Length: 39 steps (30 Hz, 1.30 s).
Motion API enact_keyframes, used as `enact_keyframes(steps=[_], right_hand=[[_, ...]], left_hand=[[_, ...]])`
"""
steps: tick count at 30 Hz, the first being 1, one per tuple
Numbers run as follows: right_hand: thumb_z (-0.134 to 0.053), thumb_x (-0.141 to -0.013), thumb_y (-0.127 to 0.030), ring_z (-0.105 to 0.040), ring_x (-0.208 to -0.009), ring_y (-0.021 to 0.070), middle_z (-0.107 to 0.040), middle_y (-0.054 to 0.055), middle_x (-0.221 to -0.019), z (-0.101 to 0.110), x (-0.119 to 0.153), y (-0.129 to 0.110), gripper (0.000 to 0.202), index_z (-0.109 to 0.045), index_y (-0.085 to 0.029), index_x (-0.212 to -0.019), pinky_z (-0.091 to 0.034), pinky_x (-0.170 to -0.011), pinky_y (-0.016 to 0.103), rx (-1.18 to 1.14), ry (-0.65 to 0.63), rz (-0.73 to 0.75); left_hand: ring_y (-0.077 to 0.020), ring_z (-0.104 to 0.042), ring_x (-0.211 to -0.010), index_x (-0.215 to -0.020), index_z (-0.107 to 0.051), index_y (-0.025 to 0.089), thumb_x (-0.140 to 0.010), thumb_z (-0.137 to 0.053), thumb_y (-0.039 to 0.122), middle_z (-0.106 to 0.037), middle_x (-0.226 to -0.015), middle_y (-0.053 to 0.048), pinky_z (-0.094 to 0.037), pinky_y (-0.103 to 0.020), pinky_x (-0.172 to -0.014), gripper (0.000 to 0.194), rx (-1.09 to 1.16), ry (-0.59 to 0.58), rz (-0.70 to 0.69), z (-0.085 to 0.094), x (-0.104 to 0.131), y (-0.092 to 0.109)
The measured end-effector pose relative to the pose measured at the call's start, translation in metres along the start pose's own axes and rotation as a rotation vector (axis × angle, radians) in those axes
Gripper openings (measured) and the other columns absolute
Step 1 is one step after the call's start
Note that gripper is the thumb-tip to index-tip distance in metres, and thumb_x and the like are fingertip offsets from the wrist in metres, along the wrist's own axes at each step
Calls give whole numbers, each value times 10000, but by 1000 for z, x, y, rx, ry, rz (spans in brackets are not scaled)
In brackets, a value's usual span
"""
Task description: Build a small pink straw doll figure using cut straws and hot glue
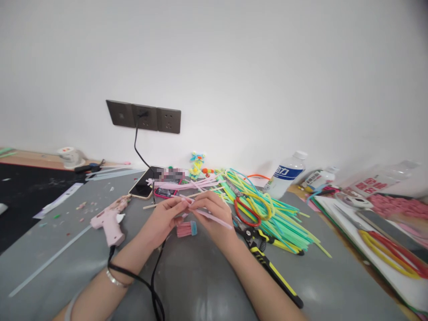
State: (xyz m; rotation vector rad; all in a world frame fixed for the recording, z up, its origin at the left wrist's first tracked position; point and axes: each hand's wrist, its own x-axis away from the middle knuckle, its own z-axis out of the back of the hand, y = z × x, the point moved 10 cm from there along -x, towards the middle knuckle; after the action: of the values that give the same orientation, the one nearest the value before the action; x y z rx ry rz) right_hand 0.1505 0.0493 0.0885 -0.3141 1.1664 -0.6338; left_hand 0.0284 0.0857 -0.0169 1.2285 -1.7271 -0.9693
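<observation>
Near the middle of the table, my left hand (pixel 169 218) and my right hand (pixel 214 216) meet at the fingertips, both closed on a pale pink strip (pixel 214 218). The strip's free end sticks out to the right across my right hand. Just below the fingers, a small bundle of pink pieces with a blue end (pixel 186 229) lies on the grey mat (pixel 200 276). A pink glue gun (pixel 112 223) rests left of my left hand, its black cable passing over my left forearm.
Green and yellow strips (pixel 284 223) lie right of my hands, with red-and-yellow scissors (pixel 249 211) and yellow-black pliers (pixel 267 263). Phones (pixel 143 183) lie behind my left hand. A bottle (pixel 286 174) leans at the back right. A paper pad (pixel 368 240) lies far right.
</observation>
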Motion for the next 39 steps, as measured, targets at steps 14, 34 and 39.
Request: enact_keyframes(steps=[14, 34, 39], right_hand=[[-686, -876, -352, -595, -797, 180, -646, 52, -825, -8, -4, 23, 177, -693, -190, -805, -467, -753, 316, -278, -341, -215], [-817, -733, -319, -645, -739, 132, -676, 10, -795, -30, 22, 29, 251, -659, -164, -853, -516, -736, 258, -739, -578, -645], [-843, -692, -358, -632, -689, 128, -667, 2, -771, -21, 16, 44, 298, -653, -173, -827, -516, -682, 253, -693, -385, -665]], left_hand=[[-111, -414, -588, -643, -682, 138, -772, -710, 497, -520, -602, 15, -327, -233, -564, 382, -470, -155, -215, -19, 6, 26], [-129, -472, -582, -614, -716, 143, -730, -761, 426, -592, -579, -5, -351, -237, -565, 309, -562, -415, -69, -40, 16, 10], [-112, -446, -556, -650, -675, 147, -745, -734, 487, -552, -597, 8, -356, -228, -536, 358, -456, -288, -114, -34, 13, 20]])
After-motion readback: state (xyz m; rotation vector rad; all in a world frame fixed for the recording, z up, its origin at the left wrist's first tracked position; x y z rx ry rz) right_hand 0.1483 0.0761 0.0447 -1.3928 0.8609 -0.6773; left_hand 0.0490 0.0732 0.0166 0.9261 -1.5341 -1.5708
